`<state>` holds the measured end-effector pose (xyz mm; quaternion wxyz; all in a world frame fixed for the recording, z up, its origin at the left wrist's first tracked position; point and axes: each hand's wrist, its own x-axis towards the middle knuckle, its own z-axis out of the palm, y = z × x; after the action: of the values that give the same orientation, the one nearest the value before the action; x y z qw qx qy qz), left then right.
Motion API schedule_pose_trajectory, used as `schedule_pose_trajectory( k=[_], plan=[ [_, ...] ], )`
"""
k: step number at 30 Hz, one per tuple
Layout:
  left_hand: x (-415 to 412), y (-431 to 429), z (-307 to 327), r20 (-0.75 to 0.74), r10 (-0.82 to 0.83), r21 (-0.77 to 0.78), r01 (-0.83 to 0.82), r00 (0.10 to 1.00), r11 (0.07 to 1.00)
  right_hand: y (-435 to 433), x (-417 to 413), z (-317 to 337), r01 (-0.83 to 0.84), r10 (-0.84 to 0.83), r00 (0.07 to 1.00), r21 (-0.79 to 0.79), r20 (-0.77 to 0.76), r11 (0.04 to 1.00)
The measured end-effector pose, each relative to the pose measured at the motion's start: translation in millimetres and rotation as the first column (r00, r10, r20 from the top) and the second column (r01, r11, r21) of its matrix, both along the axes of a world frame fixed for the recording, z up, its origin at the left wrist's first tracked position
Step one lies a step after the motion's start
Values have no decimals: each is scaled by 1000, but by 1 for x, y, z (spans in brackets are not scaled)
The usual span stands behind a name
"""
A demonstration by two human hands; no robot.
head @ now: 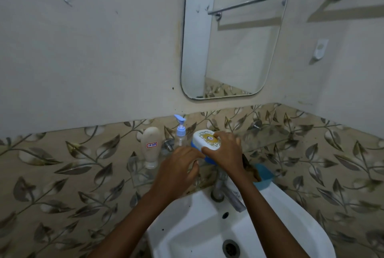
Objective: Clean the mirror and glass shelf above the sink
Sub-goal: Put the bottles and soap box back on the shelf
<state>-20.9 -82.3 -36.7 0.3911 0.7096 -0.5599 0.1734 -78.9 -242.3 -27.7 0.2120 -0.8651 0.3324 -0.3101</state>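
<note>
Glass shelf [259, 139] crowded; right hand [225, 149] fingers grip soap box [204, 140]; left hand [178, 166] half-curled.

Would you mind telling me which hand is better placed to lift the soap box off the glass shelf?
Right: the right hand already grips the soap box, while the left hand sits beside it.

- left of the left hand [178, 166], a pump bottle [180, 133] and upturned tube [151, 146] crowd the glass shelf [137, 174].
- below both hands, the tap [223, 187] blocks the way.
- above them, open wall below the mirror [230, 35].
</note>
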Motion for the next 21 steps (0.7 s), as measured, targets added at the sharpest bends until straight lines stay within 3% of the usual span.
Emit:
schedule_pose_trajectory(
  k=[7, 9, 11, 14, 18, 21],
  plan=[
    [1, -6, 0, -22, -7, -22, 6, 1000, 1000, -3, -4, -2, 4, -4, 1000, -24, -14, 1000],
    [-5, -7, -3, -22, -28, -57, 27, 999, 998, -6, -16, -3, -3, 4, 995, -7, 98, 1000],
    [-11, -9, -9, -12, -51, -87, 49, 999, 995, -15, -35, -8, 23, -25, 952, 11, 305, 1000],
    [-24, -14, -23, -19, -129, -43, 129, 991, 991, -37, -67, -23, 113, -170, 860, 145, 481, 983],
    [-35, -29, -49, -130, -181, 72, 191, 975, 979, -75, -86, -67, 196, -354, 856, 398, 376, 896],
    [-39, -39, -69, -234, -154, 152, 193, 960, 969, -94, -79, -101, 149, -300, 928, 514, 223, 845]
  ],
)
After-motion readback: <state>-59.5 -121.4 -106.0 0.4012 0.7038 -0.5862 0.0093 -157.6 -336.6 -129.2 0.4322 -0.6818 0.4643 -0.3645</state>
